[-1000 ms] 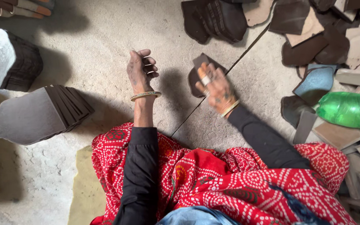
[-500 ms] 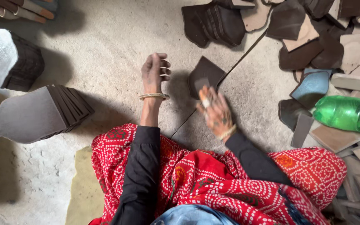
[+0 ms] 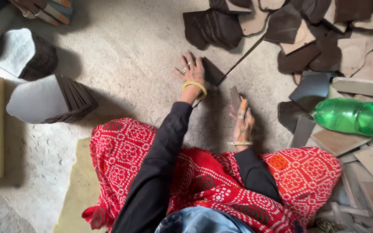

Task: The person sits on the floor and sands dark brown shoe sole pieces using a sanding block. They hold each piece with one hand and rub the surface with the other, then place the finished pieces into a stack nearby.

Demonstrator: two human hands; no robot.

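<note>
- Head view: a green plastic bottle (image 3: pixel 354 118) is seen lying on its side among loose leather pieces (image 3: pixel 324 47) at the right; its contents cannot be told.
- A dark leather piece (image 3: pixel 212 71) is pressed flat on the concrete floor (image 3: pixel 126 51) by the left hand (image 3: pixel 191 71), fingers spread wide, arm stretched forward.
- A small dark piece (image 3: pixel 235 99) is pinched upright by the right hand (image 3: pixel 242 118), fingers closed on it, wrist bent upward, near the lap.
- Two stacks of cut pieces (image 3: pixel 50 99) are set at the left.
</note>
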